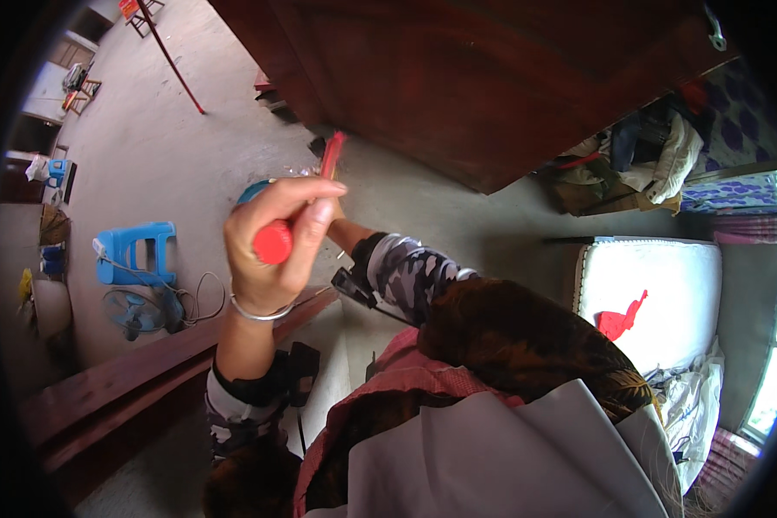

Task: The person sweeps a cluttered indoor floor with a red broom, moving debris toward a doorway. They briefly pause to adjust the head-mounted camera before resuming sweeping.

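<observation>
My left hand (pixel 268 229), with a silver bangle at its wrist, is closed around a red round-ended handle (pixel 274 243). I see that handle nearly end-on, so its length is hidden under the hand. Past the fingertips a red strip-like piece (pixel 332 157) slants up, blurred at its tip; whether it belongs to the handle I cannot tell. My right hand (pixel 344 230) is mostly hidden behind the left one; only its wrist side shows, and its fingers are out of sight. A teal edge (pixel 254 191) peeks out beside my left knuckles. Small bits of litter (pixel 295 172) lie on the floor beyond.
A dark red wooden cabinet (pixel 423 78) stands ahead. At the left are a blue plastic stool (pixel 138 250), a fan (pixel 134 309) with a cord and a wooden beam (pixel 129 371). A white padded seat (pixel 647 268) holds a red cloth (pixel 617 321). Clothes (pixel 656 155) are piled far right.
</observation>
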The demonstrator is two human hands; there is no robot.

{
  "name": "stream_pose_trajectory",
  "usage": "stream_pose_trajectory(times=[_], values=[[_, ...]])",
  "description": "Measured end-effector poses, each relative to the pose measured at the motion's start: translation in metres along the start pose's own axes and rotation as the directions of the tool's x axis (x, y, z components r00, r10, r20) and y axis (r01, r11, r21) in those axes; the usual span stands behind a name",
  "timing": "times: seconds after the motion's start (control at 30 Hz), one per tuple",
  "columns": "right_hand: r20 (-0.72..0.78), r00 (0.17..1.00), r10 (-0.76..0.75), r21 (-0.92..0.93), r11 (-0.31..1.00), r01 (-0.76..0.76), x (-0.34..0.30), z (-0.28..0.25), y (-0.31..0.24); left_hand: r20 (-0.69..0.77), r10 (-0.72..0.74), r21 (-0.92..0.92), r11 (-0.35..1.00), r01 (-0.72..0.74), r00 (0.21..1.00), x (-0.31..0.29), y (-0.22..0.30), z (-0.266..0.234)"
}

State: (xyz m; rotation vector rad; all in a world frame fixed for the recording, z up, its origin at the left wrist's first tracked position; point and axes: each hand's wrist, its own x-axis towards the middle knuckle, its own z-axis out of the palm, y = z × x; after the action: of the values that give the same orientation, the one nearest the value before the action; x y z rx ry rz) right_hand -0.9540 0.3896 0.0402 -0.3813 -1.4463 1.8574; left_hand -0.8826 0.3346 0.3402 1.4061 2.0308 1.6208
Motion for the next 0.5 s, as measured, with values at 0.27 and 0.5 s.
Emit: stream_pose_trajectory(times=[0.27,0.5], values=[[0.522,0.853,-0.015,-0.307,0.929,0.205,0.037,-0.007,-0.055,-0.141,0.150,0.068,0.988,-0.142,0.979,-0.002,0.032,-0.023],[0.783,0.583,0.215,-0.495,0.783,0.376,0.004,-0.072,-0.160,-0.229,0.164,-0.310,0.922,-0.231,0.960,0.000,0.058,-0.042]])
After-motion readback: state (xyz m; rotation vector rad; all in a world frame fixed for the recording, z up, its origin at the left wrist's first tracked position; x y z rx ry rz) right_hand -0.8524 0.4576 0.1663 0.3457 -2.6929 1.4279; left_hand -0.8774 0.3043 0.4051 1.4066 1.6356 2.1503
